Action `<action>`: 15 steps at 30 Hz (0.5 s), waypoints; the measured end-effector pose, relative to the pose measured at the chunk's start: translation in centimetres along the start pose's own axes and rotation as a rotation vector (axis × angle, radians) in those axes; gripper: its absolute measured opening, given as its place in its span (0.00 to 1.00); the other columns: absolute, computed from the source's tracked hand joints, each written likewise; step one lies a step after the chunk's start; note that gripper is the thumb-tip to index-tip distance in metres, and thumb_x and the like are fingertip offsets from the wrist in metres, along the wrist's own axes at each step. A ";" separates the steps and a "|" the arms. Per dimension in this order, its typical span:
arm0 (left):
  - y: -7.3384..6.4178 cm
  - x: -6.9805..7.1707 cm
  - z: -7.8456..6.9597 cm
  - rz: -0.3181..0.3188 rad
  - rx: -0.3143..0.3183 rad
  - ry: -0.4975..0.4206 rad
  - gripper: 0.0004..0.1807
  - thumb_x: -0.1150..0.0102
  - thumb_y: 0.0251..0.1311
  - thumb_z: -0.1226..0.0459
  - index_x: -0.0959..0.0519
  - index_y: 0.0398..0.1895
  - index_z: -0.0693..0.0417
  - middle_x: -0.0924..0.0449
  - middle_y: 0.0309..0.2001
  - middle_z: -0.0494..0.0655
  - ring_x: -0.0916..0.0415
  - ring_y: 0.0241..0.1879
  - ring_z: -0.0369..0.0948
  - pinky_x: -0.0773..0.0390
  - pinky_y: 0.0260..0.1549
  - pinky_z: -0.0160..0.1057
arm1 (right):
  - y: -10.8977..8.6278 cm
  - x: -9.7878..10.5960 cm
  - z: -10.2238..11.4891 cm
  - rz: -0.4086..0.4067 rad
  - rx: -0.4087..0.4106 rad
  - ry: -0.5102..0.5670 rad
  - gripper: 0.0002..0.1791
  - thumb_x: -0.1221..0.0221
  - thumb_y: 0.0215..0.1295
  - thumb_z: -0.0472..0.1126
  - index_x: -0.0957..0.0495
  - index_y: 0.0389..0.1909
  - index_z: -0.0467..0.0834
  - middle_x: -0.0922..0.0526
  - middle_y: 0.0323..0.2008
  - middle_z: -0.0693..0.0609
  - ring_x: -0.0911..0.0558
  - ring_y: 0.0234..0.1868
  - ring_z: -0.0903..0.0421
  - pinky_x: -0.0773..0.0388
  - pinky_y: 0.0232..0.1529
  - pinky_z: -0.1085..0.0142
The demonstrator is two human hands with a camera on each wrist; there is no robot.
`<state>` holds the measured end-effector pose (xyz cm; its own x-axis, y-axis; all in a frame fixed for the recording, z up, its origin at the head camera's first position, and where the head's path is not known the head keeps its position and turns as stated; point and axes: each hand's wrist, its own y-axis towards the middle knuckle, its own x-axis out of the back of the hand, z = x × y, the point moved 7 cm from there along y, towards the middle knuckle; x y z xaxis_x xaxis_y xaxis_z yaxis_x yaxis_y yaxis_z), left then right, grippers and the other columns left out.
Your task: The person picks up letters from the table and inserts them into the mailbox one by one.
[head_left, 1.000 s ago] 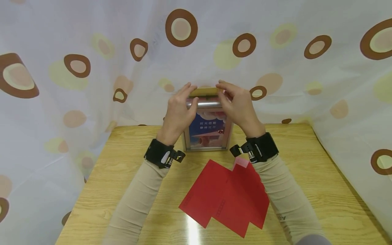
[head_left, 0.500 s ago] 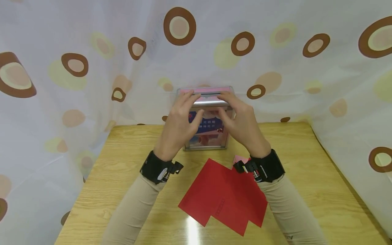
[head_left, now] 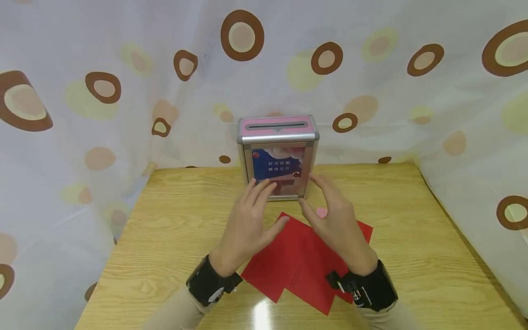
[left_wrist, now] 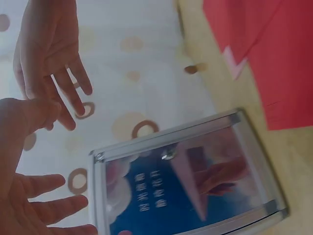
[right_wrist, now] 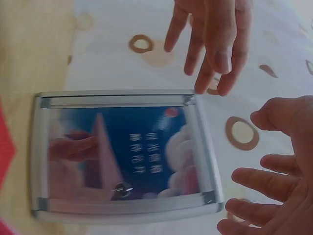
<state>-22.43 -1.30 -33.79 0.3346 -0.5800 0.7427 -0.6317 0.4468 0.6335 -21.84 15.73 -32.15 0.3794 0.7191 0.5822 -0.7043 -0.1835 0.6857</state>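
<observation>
Left hand (left_wrist: 14, 188) at 8 o'clock, fingers extended toward the metal-framed box (left_wrist: 166, 196) at 6 o'clock; contact cannot be determined. Right hand (left_wrist: 49, 51) at 10 o'clock, fingers extended. Red paper (left_wrist: 279, 63) at 2 o'clock, pink corner (left_wrist: 233, 63) showing beside it. Spotted sheet (left_wrist: 146, 63) at 12 o'clock.

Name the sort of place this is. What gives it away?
Probably a makeshift recording booth, though the wider room is out of view: patterned sheeting screens the wooden table behind and on both sides, and black devices are strapped to both wrists.
</observation>
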 end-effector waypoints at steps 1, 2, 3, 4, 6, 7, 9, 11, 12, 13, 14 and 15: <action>-0.6 -0.4 -0.1 0.019 0.011 0.018 0.41 0.37 0.57 0.45 0.34 0.67 0.62 0.30 0.65 0.60 0.41 0.68 0.54 0.38 0.67 0.56 | -1.0 -0.2 -0.3 0.011 -0.027 -0.010 0.35 0.32 0.57 0.40 0.32 0.65 0.35 0.25 0.61 0.35 0.31 0.65 0.39 0.27 0.56 0.39; -1.2 -0.8 -0.1 0.038 0.024 0.038 0.43 0.38 0.56 0.43 0.35 0.68 0.62 0.31 0.65 0.59 0.42 0.69 0.54 0.39 0.67 0.57 | -2.0 -0.4 -0.5 0.027 -0.056 -0.021 0.36 0.32 0.56 0.41 0.32 0.65 0.35 0.26 0.61 0.35 0.33 0.66 0.38 0.27 0.55 0.38; -1.8 -1.2 -0.2 0.059 0.042 0.057 0.45 0.38 0.56 0.41 0.36 0.68 0.61 0.33 0.66 0.59 0.44 0.69 0.55 0.38 0.67 0.58 | -2.9 -0.7 -0.8 0.046 -0.082 -0.033 0.37 0.31 0.55 0.42 0.33 0.65 0.35 0.27 0.62 0.35 0.34 0.66 0.37 0.26 0.54 0.37; -2.5 -1.5 -0.2 0.078 0.063 0.077 0.47 0.39 0.55 0.39 0.37 0.70 0.60 0.34 0.68 0.59 0.46 0.70 0.56 0.38 0.66 0.60 | -3.7 -0.9 -1.1 0.067 -0.105 -0.051 0.39 0.31 0.55 0.43 0.33 0.66 0.35 0.28 0.63 0.35 0.36 0.67 0.36 0.26 0.53 0.37; -3.6 -2.1 -0.1 0.109 0.106 0.102 0.50 0.41 0.53 0.35 0.39 0.71 0.58 0.37 0.70 0.58 0.49 0.71 0.57 0.38 0.65 0.62 | -5.3 -1.3 -1.5 0.104 -0.136 -0.089 0.41 0.30 0.53 0.45 0.34 0.66 0.35 0.29 0.63 0.35 0.38 0.68 0.34 0.25 0.50 0.36; -4.2 -2.4 -0.1 0.121 0.125 0.108 0.51 0.42 0.53 0.35 0.40 0.72 0.58 0.39 0.70 0.58 0.51 0.71 0.58 0.38 0.64 0.64 | -6.0 -1.5 -1.7 0.122 -0.145 -0.105 0.42 0.30 0.53 0.46 0.35 0.67 0.35 0.29 0.64 0.36 0.39 0.68 0.34 0.26 0.51 0.35; -5.5 -2.8 0.0 0.153 0.165 0.123 0.53 0.44 0.52 0.32 0.41 0.73 0.56 0.41 0.72 0.58 0.54 0.72 0.59 0.39 0.64 0.66 | -7.2 -1.7 -2.0 0.155 -0.151 -0.133 0.43 0.30 0.52 0.48 0.36 0.67 0.35 0.29 0.63 0.37 0.41 0.68 0.32 0.30 0.55 0.32; -6.9 -3.1 0.1 0.183 0.203 0.129 0.54 0.46 0.52 0.31 0.43 0.74 0.55 0.43 0.73 0.57 0.57 0.73 0.60 0.42 0.64 0.68 | -8.4 -1.6 -2.1 0.179 -0.160 -0.157 0.45 0.29 0.51 0.50 0.36 0.67 0.35 0.29 0.64 0.37 0.41 0.68 0.31 0.35 0.58 0.30; -7.6 -3.2 0.2 0.202 0.221 0.137 0.55 0.47 0.52 0.29 0.44 0.75 0.54 0.44 0.74 0.57 0.58 0.73 0.60 0.43 0.65 0.68 | -9.1 -1.6 -2.3 0.188 -0.171 -0.170 0.46 0.29 0.50 0.51 0.37 0.67 0.35 0.29 0.64 0.36 0.41 0.68 0.31 0.38 0.59 0.28; -8.2 -3.4 0.2 0.220 0.238 0.142 0.55 0.49 0.52 0.29 0.45 0.75 0.53 0.46 0.74 0.57 0.60 0.73 0.60 0.45 0.65 0.68 | -9.7 -1.4 -2.5 0.197 -0.183 -0.179 0.47 0.29 0.50 0.52 0.37 0.67 0.35 0.30 0.64 0.36 0.42 0.68 0.31 0.41 0.60 0.27; -8.9 -3.5 0.3 0.241 0.255 0.151 0.56 0.50 0.52 0.28 0.47 0.76 0.52 0.47 0.75 0.57 0.61 0.73 0.60 0.46 0.66 0.68 | -10.3 -1.3 -2.7 0.207 -0.202 -0.191 0.48 0.29 0.50 0.53 0.38 0.68 0.35 0.31 0.64 0.36 0.42 0.68 0.31 0.42 0.61 0.27; -9.5 -3.5 0.4 0.259 0.272 0.158 0.56 0.52 0.52 0.27 0.48 0.76 0.52 0.49 0.75 0.56 0.63 0.74 0.60 0.48 0.67 0.68 | -10.9 -1.1 -3.0 0.220 -0.229 -0.200 0.49 0.29 0.50 0.54 0.38 0.68 0.35 0.32 0.65 0.35 0.42 0.68 0.31 0.43 0.61 0.27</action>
<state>-17.90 -3.72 -42.49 0.2299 -0.3507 0.9078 -0.8642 0.3553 0.3562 -16.39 18.98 -41.60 0.2978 0.5302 0.7938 -0.8893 -0.1483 0.4327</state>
